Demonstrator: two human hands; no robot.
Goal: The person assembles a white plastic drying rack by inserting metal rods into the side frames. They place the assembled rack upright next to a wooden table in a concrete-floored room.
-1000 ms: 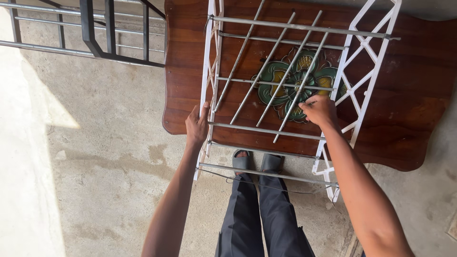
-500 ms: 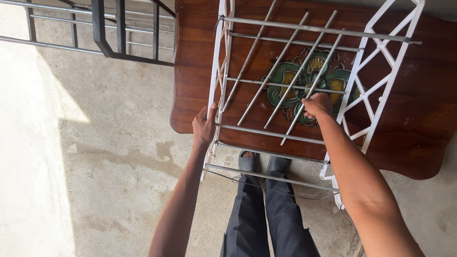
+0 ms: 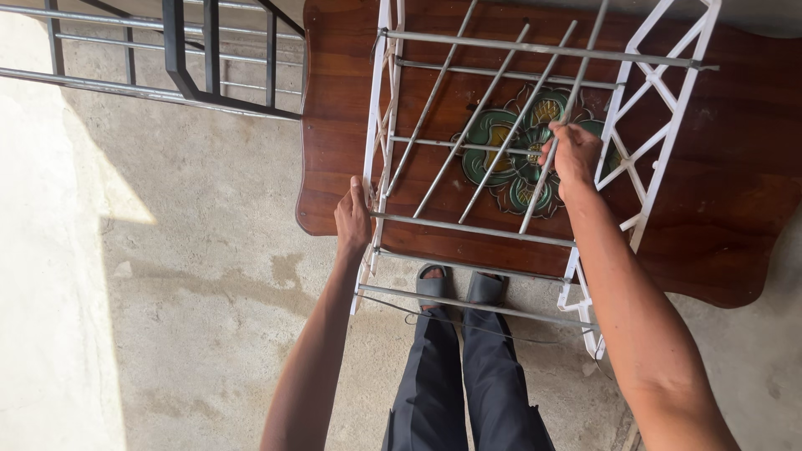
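We are looking down at a bare concrete floor (image 3: 192, 276) and a dark wooden table (image 3: 735, 209). A white rack (image 3: 639, 159) is lying across the table, overhanging its near edge. Our left hand (image 3: 352, 219) is gripping its side rail; our right hand (image 3: 575, 154) is clenching a loose metal rod (image 3: 561, 125), which may slip through.

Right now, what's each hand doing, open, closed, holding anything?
Left hand: closed on the white lattice side frame of the rack.
Right hand: closed on a loose grey metal rod.
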